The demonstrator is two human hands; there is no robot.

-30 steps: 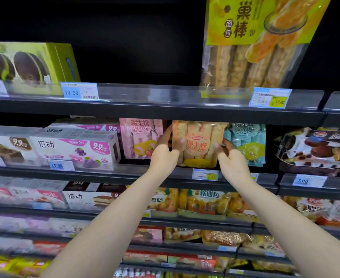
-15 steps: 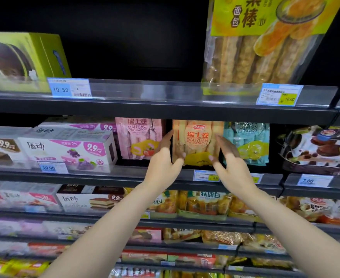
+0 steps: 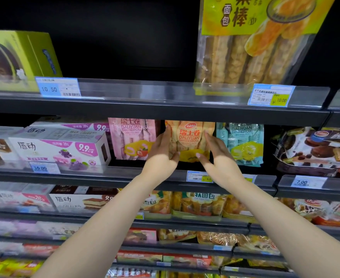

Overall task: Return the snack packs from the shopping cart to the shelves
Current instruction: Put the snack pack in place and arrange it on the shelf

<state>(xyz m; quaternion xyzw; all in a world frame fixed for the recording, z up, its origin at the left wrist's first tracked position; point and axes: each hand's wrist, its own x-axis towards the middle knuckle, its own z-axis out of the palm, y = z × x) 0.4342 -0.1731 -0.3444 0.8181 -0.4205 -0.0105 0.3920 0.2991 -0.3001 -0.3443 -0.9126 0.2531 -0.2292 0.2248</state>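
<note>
An orange Swiss roll snack pack (image 3: pixel 189 140) stands upright on the second shelf (image 3: pixel 125 175), between a pink pack (image 3: pixel 133 139) and a teal pack (image 3: pixel 245 143) of the same kind. My left hand (image 3: pixel 161 155) grips its left edge, thumb on the front and fingers behind. My right hand (image 3: pixel 219 159) holds its right edge, thumb on the lower front and index finger running up the side. The shopping cart is out of view.
White and purple cake boxes (image 3: pixel 60 147) sit left on the same shelf, and chocolate pie packs (image 3: pixel 313 149) sit right. The shelf above carries a green box (image 3: pixel 20 59) and a tall bread stick bag (image 3: pixel 251 41). Lower shelves are packed with bread and snacks.
Both hands have pushed the orange pack further back into its slot and set it more upright. The view has moved closer to the shelf.
</note>
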